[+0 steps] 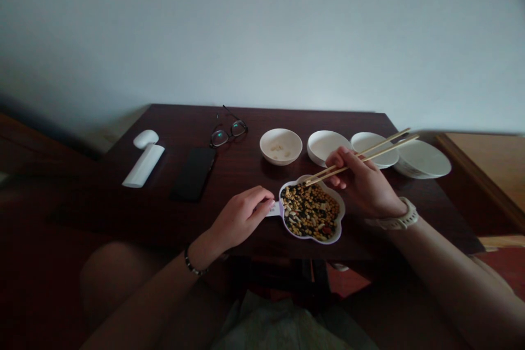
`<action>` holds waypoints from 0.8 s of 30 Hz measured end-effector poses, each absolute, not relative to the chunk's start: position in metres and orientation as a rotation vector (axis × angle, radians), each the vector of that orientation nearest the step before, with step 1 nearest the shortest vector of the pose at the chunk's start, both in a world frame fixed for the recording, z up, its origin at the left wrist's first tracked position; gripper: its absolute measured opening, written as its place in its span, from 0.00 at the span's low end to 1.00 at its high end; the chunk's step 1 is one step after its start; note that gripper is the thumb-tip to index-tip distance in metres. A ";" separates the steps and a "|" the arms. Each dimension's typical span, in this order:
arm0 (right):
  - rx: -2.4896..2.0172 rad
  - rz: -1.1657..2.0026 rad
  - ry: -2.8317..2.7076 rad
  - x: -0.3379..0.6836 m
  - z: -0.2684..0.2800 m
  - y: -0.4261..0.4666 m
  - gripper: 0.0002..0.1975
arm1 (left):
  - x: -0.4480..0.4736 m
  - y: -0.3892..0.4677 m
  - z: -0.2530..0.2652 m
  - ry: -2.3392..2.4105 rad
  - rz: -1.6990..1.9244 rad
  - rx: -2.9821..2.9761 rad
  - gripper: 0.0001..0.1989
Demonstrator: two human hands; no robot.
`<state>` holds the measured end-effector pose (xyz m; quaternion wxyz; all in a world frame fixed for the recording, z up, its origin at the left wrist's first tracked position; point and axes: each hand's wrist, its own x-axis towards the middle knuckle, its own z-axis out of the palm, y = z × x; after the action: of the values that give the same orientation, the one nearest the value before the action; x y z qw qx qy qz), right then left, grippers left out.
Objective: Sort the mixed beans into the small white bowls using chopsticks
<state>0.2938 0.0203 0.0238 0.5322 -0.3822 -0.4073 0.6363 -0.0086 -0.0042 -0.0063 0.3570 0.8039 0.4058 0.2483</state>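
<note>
My left hand (241, 216) is closed around the short handle (274, 209) of a white scalloped scoop (341, 225) with a lilac edge. Mixed beans and grains (309, 210), yellow, black and a few pale or reddish, fill the scoop. In my right hand (365, 183) is a pair of wooden chopsticks (383, 146); their tips touch the mix near the scoop's far rim. Whether the tips pinch a bean is too small to tell. Just beyond the scoop stands a white bowl (281, 157) with a few pale pieces inside.
Three more white bowls, one near (326, 145), one middle (371, 142) and one wide (426, 159), line the right side. Eyeglasses (228, 132), a black phone (193, 173) and a white handheld device (144, 164) lie left on the dark table (241, 169). A wall rises behind.
</note>
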 end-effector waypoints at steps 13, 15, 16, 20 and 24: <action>-0.908 1.206 -1.004 0.282 0.036 0.053 0.21 | -0.008 -0.004 -0.004 1.047 0.640 2.069 0.10; -0.918 1.173 -1.042 0.276 0.035 0.063 0.20 | -0.008 -0.004 -0.004 1.048 0.640 2.074 0.10; -0.937 1.167 -1.057 0.272 0.034 0.067 0.20 | -0.008 -0.004 -0.003 1.047 0.638 2.078 0.10; -0.992 1.144 -1.104 0.264 0.034 0.072 0.19 | -0.008 -0.004 -0.003 1.042 0.633 2.088 0.10; -1.010 1.123 -1.124 0.269 0.045 0.064 0.15 | -0.010 -0.004 -0.004 1.047 0.624 2.087 0.10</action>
<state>0.2691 0.0637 0.0450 0.5888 -0.4337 -0.4827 0.4820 -0.0097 -0.0039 -0.0036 0.3547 0.8074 0.4049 0.2413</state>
